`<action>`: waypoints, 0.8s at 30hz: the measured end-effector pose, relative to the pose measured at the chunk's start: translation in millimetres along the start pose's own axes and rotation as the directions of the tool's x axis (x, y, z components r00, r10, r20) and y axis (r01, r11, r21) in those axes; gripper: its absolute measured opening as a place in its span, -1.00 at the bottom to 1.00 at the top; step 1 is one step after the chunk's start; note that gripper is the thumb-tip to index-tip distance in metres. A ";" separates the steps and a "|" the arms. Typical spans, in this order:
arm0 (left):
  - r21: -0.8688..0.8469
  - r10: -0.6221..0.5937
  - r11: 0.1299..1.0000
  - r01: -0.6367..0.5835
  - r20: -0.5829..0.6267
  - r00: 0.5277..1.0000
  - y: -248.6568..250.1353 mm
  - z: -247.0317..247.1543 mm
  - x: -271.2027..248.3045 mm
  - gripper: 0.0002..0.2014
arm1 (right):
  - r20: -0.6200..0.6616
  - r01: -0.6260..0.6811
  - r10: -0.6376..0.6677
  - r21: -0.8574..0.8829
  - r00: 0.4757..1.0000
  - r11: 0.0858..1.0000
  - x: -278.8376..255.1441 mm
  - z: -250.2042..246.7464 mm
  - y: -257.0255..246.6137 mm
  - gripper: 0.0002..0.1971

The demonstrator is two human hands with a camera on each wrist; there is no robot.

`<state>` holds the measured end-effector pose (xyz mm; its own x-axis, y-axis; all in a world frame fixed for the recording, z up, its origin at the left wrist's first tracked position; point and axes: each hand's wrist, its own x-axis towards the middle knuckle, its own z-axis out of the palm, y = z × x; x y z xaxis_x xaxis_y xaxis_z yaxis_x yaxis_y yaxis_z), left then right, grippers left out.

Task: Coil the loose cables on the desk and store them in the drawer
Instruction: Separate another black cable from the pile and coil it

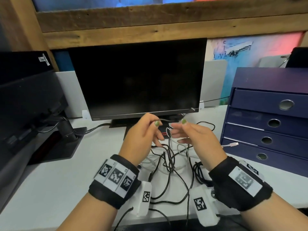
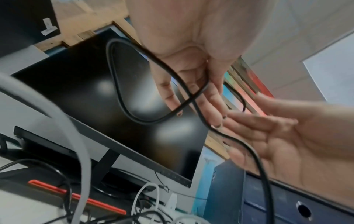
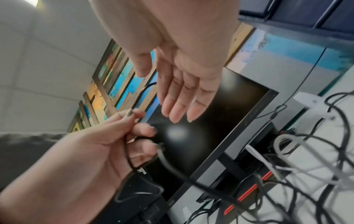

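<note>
My left hand (image 1: 143, 130) is raised in front of the monitor and pinches a black cable (image 1: 165, 120) between thumb and forefinger. In the left wrist view the black cable (image 2: 114, 75) makes a loop that crosses over my left hand's (image 2: 191, 60) fingers. My right hand (image 1: 196, 135) is level with it, just to the right, fingers straight and holding nothing. The right wrist view shows my right hand (image 3: 182, 75) flat above my left hand (image 3: 86, 151), with the cable (image 3: 168, 165) trailing down. A tangle of black and white cables (image 1: 170, 164) lies on the white desk (image 1: 50, 180) below both hands.
A dark monitor (image 1: 138, 77) stands right behind my hands. A navy drawer unit (image 1: 266, 122) with several shut drawers sits at the right. A white cable end with a pink plug (image 1: 231, 144) lies by its base. Another black monitor stand (image 1: 66, 130) is at the left.
</note>
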<state>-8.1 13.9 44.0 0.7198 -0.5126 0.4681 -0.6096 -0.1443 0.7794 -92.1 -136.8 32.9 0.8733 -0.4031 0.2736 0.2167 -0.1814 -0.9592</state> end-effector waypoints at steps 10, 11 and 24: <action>0.258 0.150 0.954 -0.150 0.021 0.988 2.7 8.6 -22.7 -0.83 | -0.003 -0.070 0.074 0.273 0.997 0.959 1.6 -5.7 -5.0 -0.71; 0.250 0.188 0.954 -0.166 -0.069 0.980 7.4 5.6 -23.1 -0.88 | -0.003 -0.045 0.047 0.199 0.999 0.979 1.0 -8.8 -3.3 -0.70; 0.146 -0.187 0.976 0.163 0.163 0.969 43.5 7.6 -37.7 -0.58 | 0.201 0.397 -0.357 -0.646 0.912 0.652 -20.3 -10.0 -13.8 -0.53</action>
<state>-64.3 20.5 57.0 0.7570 -0.6077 0.2401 -0.5258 -0.3485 0.7760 -117.2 -135.1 41.3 0.8071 -0.1233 0.5774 0.2061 -0.8575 -0.4713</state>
